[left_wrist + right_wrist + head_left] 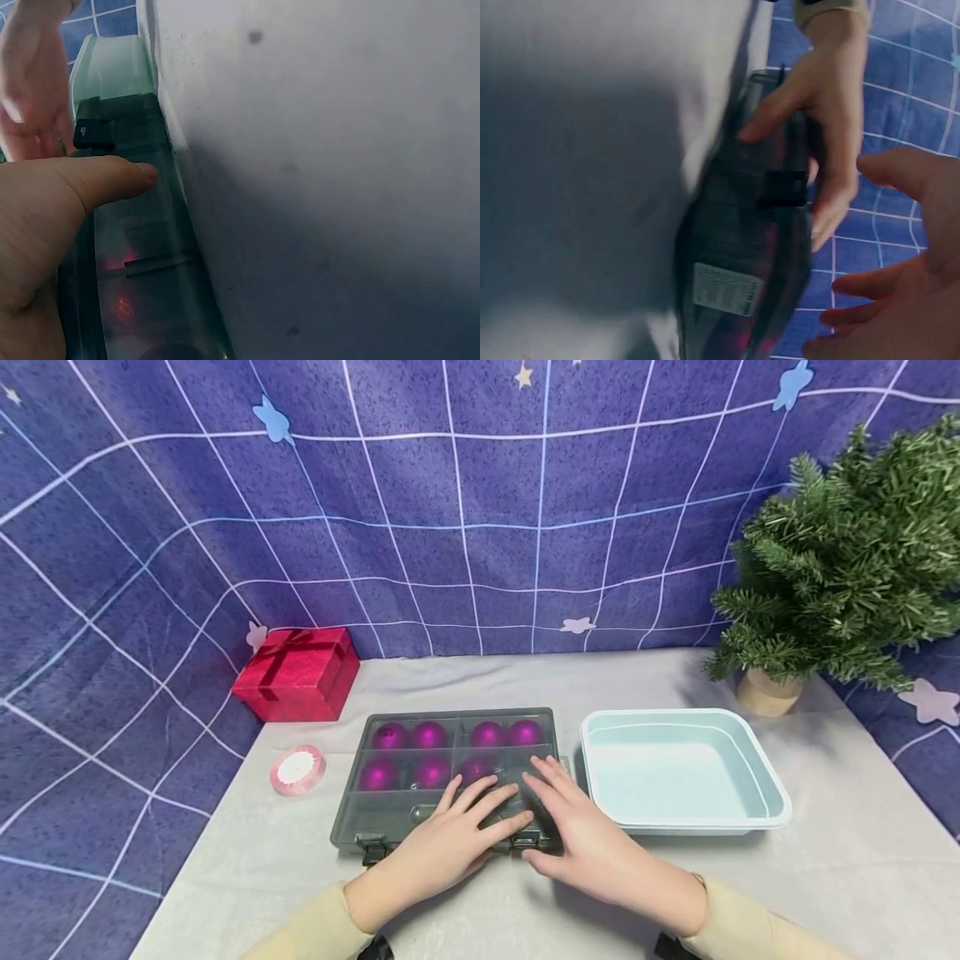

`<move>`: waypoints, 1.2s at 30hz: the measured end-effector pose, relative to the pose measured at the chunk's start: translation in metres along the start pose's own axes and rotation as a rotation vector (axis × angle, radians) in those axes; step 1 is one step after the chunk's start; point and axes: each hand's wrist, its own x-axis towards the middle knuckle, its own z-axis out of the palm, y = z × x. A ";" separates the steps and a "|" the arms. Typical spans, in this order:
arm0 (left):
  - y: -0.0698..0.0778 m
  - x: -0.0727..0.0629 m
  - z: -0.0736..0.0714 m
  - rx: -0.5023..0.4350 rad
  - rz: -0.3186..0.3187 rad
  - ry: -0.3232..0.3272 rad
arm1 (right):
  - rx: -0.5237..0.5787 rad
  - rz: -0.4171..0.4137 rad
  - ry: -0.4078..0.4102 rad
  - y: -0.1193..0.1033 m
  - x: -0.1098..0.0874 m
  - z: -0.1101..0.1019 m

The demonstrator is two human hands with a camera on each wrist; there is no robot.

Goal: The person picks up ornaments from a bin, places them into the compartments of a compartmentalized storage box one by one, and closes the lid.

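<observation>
A grey see-through plastic case (367,817) lies on the table with its lid down. Several purple ball ornaments (431,735) show through the lid, sorted in compartments. My left hand (446,847) rests on the front part of the lid, fingers spread; its thumb (120,180) lies along the front side. Over the case's front right corner my right hand (592,843) hovers with fingers spread, near the right latch (525,839), holding nothing. The left latch (373,850) sits left of my left wrist. A white label (726,289) is on the front side.
To the right of the case stands a pale blue tray (675,823). Behind it is a small artificial Christmas tree (847,560) on a wooden base. At the left are a red gift box (300,681) and a roll of pink ribbon (315,768). A blue cloth hangs behind.
</observation>
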 end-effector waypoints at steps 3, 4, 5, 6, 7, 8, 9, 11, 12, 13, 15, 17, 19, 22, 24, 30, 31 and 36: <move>0.000 0.000 0.000 0.004 -0.003 -0.002 | -0.083 0.013 -0.030 0.004 0.005 0.007; 0.000 0.000 0.001 0.003 -0.004 -0.002 | -0.101 0.018 -0.033 0.006 0.006 0.010; 0.000 0.000 0.001 0.003 -0.004 0.000 | -0.113 0.022 -0.035 0.007 0.007 0.011; 0.000 0.000 0.001 0.003 -0.003 0.002 | -0.124 0.026 -0.038 0.008 0.008 0.013; 0.000 0.000 0.001 0.002 -0.003 0.003 | -0.128 0.031 -0.040 0.009 0.008 0.014; 0.000 0.000 0.001 0.002 -0.001 0.005 | -0.132 0.033 -0.042 0.009 0.008 0.015; 0.000 0.000 0.001 0.000 0.000 0.007 | -0.143 0.033 -0.047 0.010 0.008 0.015; 0.000 0.001 0.001 0.004 0.002 0.007 | -0.174 0.027 -0.056 0.012 0.008 0.016; 0.000 0.001 0.001 0.005 0.003 0.007 | -0.195 0.021 -0.059 0.012 0.008 0.016; 0.000 0.001 0.001 0.007 0.003 0.006 | -0.216 0.012 -0.062 0.013 0.008 0.016; 0.000 0.001 0.002 0.011 0.003 0.004 | -0.259 -0.004 -0.067 0.013 0.009 0.016; 0.000 0.000 0.002 0.011 0.003 0.004 | -0.292 -0.013 -0.072 0.012 0.009 0.016; 0.000 0.000 0.002 0.013 0.005 0.006 | -0.327 -0.018 -0.081 0.011 0.010 0.015; 0.000 0.000 0.003 0.017 0.009 0.016 | -0.373 -0.028 -0.087 0.009 0.010 0.015; 0.000 0.001 0.004 0.022 0.010 0.020 | -0.397 -0.039 -0.087 0.009 0.010 0.015; -0.001 0.000 0.005 0.031 0.015 0.028 | -0.423 -0.041 -0.107 0.006 0.011 0.015; -0.001 0.000 0.004 0.034 0.015 0.027 | -0.427 -0.040 -0.110 0.006 0.011 0.015; 0.000 0.001 0.004 0.046 0.014 0.025 | -0.453 -0.049 -0.120 0.005 0.012 0.016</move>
